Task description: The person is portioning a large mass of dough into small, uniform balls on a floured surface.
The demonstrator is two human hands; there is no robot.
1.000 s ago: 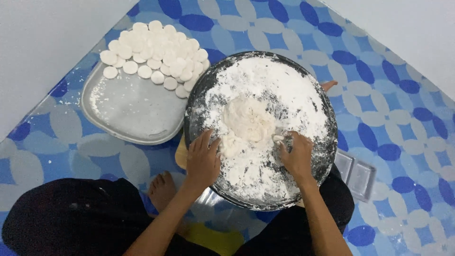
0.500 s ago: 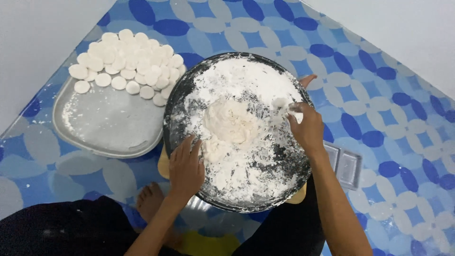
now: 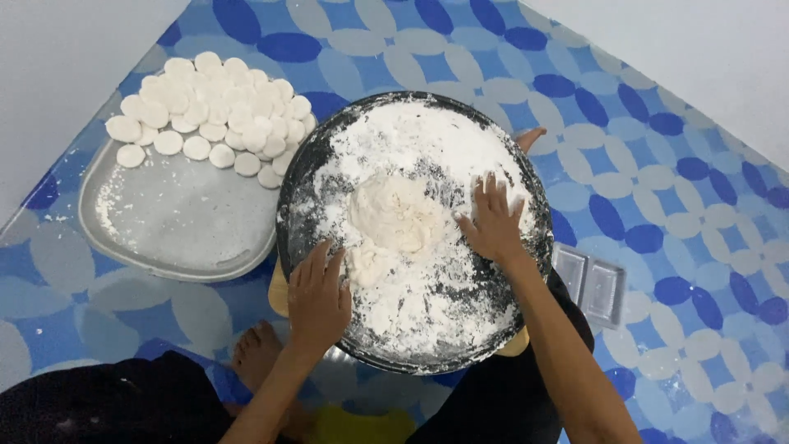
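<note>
A round black pan (image 3: 296, 177) covered in white flour sits in front of me on a wooden board (image 3: 278, 296). A lump of pale dough (image 3: 393, 215) lies in its middle. My left hand (image 3: 317, 298) rests flat on the flour at the pan's near left edge, fingers together, just below the dough. My right hand (image 3: 493, 218) lies palm down on the flour right of the dough, fingers spread. Neither hand grips anything.
A grey metal tray (image 3: 177, 218) stands left of the pan, with several flat white dough discs (image 3: 215, 111) heaped at its far end. A small clear box (image 3: 592, 284) lies right of the pan. My bare feet (image 3: 255, 353) rest on the blue patterned mat (image 3: 674, 181).
My right hand has slid from the pan's right rim in toward the dough, fingers now spread flat. My left hand stays at the near left edge.
</note>
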